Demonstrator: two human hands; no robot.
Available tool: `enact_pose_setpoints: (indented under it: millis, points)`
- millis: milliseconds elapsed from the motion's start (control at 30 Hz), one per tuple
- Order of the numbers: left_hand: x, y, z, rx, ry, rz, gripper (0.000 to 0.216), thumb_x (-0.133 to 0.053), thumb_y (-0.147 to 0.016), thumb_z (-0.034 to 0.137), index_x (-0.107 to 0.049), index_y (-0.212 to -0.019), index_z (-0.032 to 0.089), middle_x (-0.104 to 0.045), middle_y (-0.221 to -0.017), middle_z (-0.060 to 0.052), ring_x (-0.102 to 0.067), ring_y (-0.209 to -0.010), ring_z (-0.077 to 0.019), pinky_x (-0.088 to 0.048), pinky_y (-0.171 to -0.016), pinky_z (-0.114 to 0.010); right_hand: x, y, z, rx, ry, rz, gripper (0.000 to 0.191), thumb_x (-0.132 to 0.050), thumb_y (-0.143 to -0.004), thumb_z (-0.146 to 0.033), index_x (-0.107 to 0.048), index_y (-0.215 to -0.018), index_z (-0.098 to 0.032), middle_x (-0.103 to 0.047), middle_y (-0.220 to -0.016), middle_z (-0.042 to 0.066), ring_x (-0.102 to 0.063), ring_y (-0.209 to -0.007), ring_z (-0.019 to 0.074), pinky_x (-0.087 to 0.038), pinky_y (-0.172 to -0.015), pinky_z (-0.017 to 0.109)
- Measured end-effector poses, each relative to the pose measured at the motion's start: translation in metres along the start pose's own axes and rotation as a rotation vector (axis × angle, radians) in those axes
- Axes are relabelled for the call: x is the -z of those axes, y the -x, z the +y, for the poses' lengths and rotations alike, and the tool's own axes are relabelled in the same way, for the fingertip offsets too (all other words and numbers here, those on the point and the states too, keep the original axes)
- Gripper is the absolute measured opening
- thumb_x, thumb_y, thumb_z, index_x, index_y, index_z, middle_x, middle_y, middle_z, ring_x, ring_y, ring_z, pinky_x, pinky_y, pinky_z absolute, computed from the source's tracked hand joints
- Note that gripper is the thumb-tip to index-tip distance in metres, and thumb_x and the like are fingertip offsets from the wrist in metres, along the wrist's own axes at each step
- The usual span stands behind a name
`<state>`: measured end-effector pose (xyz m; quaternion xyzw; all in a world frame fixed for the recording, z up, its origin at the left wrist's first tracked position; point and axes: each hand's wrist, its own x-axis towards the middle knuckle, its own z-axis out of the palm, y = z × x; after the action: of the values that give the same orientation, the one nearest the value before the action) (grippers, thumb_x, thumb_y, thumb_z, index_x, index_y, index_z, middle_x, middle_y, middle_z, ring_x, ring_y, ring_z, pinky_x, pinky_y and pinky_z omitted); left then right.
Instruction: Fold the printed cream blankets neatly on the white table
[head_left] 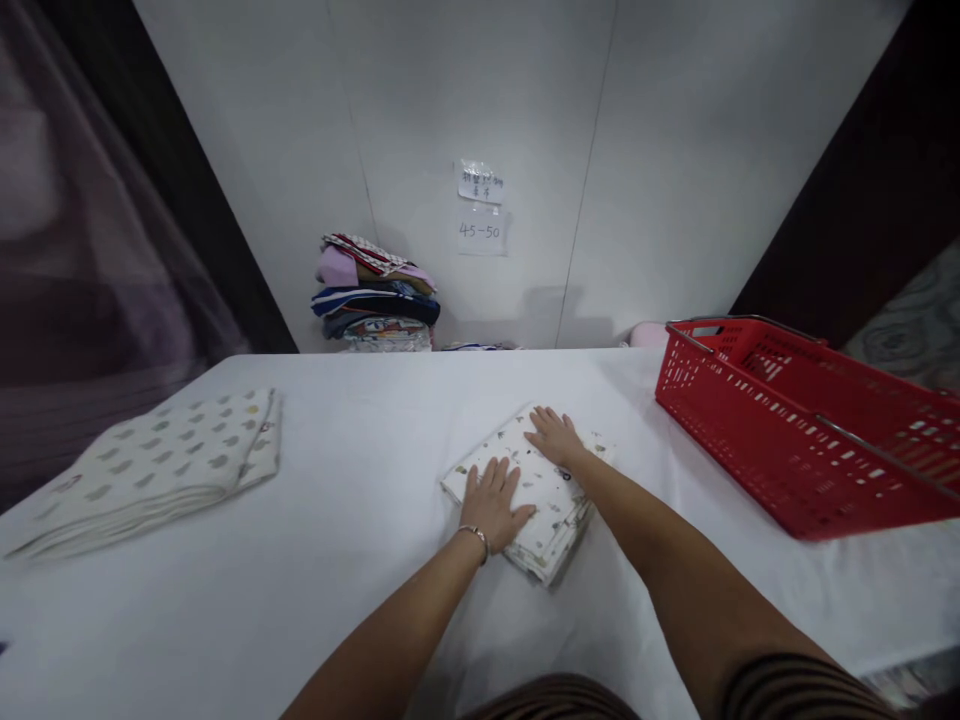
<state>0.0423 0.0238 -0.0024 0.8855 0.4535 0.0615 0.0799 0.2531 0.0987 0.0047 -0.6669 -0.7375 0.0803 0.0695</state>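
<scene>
Head view: left hand (493,505) and right hand (553,436) lie flat, fingers spread, pressing a folded patterned cloth (529,490) at the middle of the white surface (352,520). A red basket (810,425) sits right, another folded cloth (157,465) left.

White counter (360,580) with a red basket (810,440), a spotted cloth (165,465) and a stack of clothes (375,295) by the wall (675,150).

The red basket sat on the counter's right side, slotted along its walls, with a metal handle lying across its rim. A small pink object (646,334) showed just behind its far corner. Well apart on the left, the pale spotted cloth lay folded flat near the counter's edge. The stack of folded clothes, in pink, navy and printed layers, stood at the far edge against the white panelled wall. Just right of the stack and above it, two paper notes (481,208) were stuck to the wall, the lower one reading "45-50". A dark curtain (90,250) hung at far left.
</scene>
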Motion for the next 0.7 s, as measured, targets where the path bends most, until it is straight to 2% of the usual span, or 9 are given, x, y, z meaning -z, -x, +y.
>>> enact_pose_setpoints:
  millis: [167,267,400,467,567,700]
  points:
    - [0.002,-0.001,0.001,0.008,-0.002,-0.009,0.07,-0.026,-0.082,0.065,-0.032,-0.139,0.024,-0.021,-0.149,-0.006,-0.011,-0.138,-0.0264,-0.005,-0.11,-0.052,0.019,0.006,0.009,-0.042,-0.118,-0.013,0.047,-0.042,-0.089,-0.043,-0.045,-0.131,-0.022,-0.026,-0.147,0.008,-0.014,-0.136,0.0258,-0.01,-0.107,0.05]
    - [0.005,-0.003,0.001,0.023,0.024,-0.047,0.07,-0.031,-0.081,0.064,-0.032,-0.139,0.024,-0.02,-0.149,-0.005,-0.01,-0.138,-0.0256,-0.005,-0.11,-0.051,0.025,0.026,0.034,-0.23,-0.231,0.109,0.043,-0.051,-0.085,-0.034,-0.051,-0.126,-0.021,-0.033,-0.143,0.008,-0.019,-0.135,0.0249,-0.012,-0.109,0.045]
    - [0.02,-0.011,-0.003,0.065,0.091,-0.1,0.067,-0.038,-0.08,0.06,-0.036,-0.136,0.023,-0.022,-0.149,-0.005,-0.014,-0.138,-0.0252,-0.01,-0.111,-0.049,0.02,0.067,0.071,-0.476,-0.367,0.199,0.052,-0.049,-0.085,-0.034,-0.044,-0.132,-0.013,-0.044,-0.135,0.014,-0.042,-0.122,0.0242,-0.033,-0.102,0.036]
    - [0.03,-0.016,-0.012,0.145,0.101,-0.041,0.062,-0.038,-0.081,0.056,-0.04,-0.133,0.022,-0.024,-0.148,-0.006,-0.016,-0.137,-0.0252,-0.014,-0.11,-0.049,0.016,0.084,0.081,-0.536,-0.411,0.209,0.058,-0.048,-0.086,-0.041,-0.04,-0.134,-0.01,-0.051,-0.127,0.015,-0.052,-0.111,0.0234,-0.042,-0.093,0.033]
    - [0.04,-0.025,-0.032,0.302,0.127,0.037,0.057,-0.038,-0.083,0.049,-0.043,-0.13,0.019,-0.031,-0.145,-0.009,-0.027,-0.133,-0.025,-0.025,-0.106,-0.044,0.013,0.094,0.084,-0.614,-0.536,0.207,0.063,-0.049,-0.084,-0.049,-0.04,-0.134,-0.012,-0.059,-0.115,0.011,-0.059,-0.097,0.0208,-0.048,-0.081,0.03]
    - [0.042,-0.032,-0.06,0.475,0.269,-0.059,0.061,-0.045,-0.079,0.048,-0.041,-0.131,0.015,-0.047,-0.133,-0.013,-0.047,-0.119,-0.0251,-0.04,-0.094,-0.034,0.02,0.084,0.083,-0.64,-0.575,0.174,0.062,-0.056,-0.079,-0.047,-0.046,-0.13,-0.013,-0.059,-0.115,0.012,-0.057,-0.101,0.0223,-0.046,-0.083,0.031]
